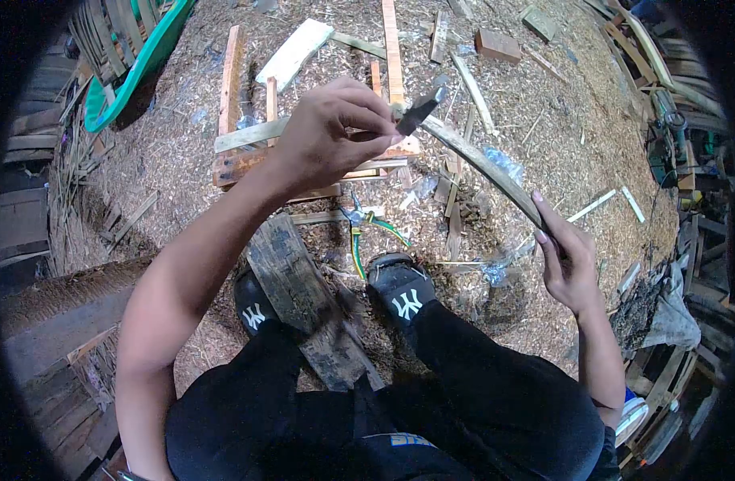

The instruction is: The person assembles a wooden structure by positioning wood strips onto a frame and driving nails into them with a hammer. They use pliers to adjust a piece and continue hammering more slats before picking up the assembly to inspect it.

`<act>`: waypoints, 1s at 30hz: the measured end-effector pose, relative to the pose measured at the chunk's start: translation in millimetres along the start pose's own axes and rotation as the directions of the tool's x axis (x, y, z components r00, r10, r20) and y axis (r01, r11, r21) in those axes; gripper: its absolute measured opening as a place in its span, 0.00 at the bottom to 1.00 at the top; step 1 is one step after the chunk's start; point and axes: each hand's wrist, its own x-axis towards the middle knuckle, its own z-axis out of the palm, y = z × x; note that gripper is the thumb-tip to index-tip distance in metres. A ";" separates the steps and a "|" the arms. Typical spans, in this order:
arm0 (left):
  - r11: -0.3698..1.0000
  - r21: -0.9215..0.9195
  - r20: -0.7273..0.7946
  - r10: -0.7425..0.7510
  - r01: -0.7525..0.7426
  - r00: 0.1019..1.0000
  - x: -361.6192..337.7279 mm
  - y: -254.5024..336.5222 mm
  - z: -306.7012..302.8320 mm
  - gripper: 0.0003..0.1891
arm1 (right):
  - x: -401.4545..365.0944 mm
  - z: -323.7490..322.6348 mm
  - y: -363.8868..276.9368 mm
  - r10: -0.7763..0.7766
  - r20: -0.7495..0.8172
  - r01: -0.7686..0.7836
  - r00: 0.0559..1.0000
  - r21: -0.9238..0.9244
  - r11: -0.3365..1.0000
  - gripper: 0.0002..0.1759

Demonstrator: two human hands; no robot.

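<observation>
My right hand (570, 260) is wrapped around the lower end of a hammer's long, slightly curved wooden handle (487, 167). The dark metal hammer head (422, 110) is up beside my left fingertips. My left hand (335, 132) is closed in a pinch over a wooden slat frame (247, 164); I cannot tell what is between the fingers. Below the frame, pliers (356, 216) with green and yellow handles lie spread on the ground. A worn dark plank (299, 280) extends between my shoes toward me.
Wood chips (536, 88) cover the ground, with a wood block (498, 46), a pale board (297, 54) and several loose strips scattered about. A green curved rim (155, 56) stands at upper left. Stacked wood lines both sides. A power tool (670, 128) sits at right.
</observation>
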 end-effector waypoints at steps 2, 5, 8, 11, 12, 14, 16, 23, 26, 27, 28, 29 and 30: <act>0.999 0.036 -0.027 0.036 -0.035 0.999 -1.3 -1.2 1.4 0.02 | 2.4 -2.6 -1.1 -0.031 0.001 0.031 1.000 -0.011 0.999 0.34; 0.998 0.020 -0.052 0.059 -0.058 0.997 -1.5 -3.3 2.7 0.03 | 4.3 -2.6 4.1 -0.151 -0.076 0.148 0.986 -0.049 0.988 0.34; 0.999 0.004 -0.052 0.035 -0.035 0.998 -0.9 -1.0 2.1 0.03 | 1.1 -1.7 3.9 -0.119 -0.077 0.115 0.990 -0.053 0.992 0.34; 0.996 0.031 -0.027 0.083 -0.082 0.996 -0.9 -5.0 0.9 0.04 | 2.8 -4.0 2.5 -0.080 -0.060 0.076 0.995 -0.064 0.995 0.33; 0.996 0.028 -0.036 0.081 -0.080 0.996 -0.5 -2.7 1.0 0.04 | 4.3 -5.0 2.3 -0.072 -0.055 0.069 0.996 -0.060 0.996 0.33; 0.997 0.021 -0.044 0.075 -0.074 0.996 -1.5 -2.0 1.7 0.04 | 6.4 -1.9 3.1 -0.165 -0.137 0.155 0.977 -0.081 0.985 0.33; 0.998 0.026 -0.040 0.059 -0.058 0.997 -1.2 -3.2 2.3 0.04 | 5.0 -3.7 3.2 -0.258 -0.216 0.238 0.942 -0.114 0.964 0.33; 0.999 0.032 -0.018 0.020 -0.019 1.000 -0.7 -0.7 1.4 0.04 | 3.4 -2.3 2.9 -0.153 -0.135 0.139 0.979 -0.108 0.984 0.34; 0.998 0.029 -0.037 0.056 -0.055 0.998 -0.4 -1.4 1.7 0.03 | 0.6 0.4 3.9 -0.194 -0.154 0.181 0.969 -0.093 0.979 0.34; 1.000 0.013 -0.010 0.008 -0.007 1.000 -1.7 -0.5 0.5 0.04 | 0.4 -0.4 3.7 -0.193 -0.158 0.180 0.968 -0.093 0.979 0.34; 0.999 -0.001 0.016 -0.041 0.041 0.999 -2.1 -0.2 -0.7 0.05 | 0.9 -1.3 3.1 -0.150 -0.108 0.141 0.983 -0.090 0.986 0.34; 0.999 0.000 0.015 -0.041 0.041 0.999 -1.2 -0.4 -1.2 0.05 | 1.7 -1.8 3.2 -0.108 -0.054 0.103 0.993 -0.089 0.991 0.34; 1.000 -0.006 0.019 -0.029 0.029 0.999 -0.5 -0.3 -1.4 0.05 | 1.6 -0.2 5.1 -0.150 -0.116 0.142 0.982 -0.075 0.987 0.34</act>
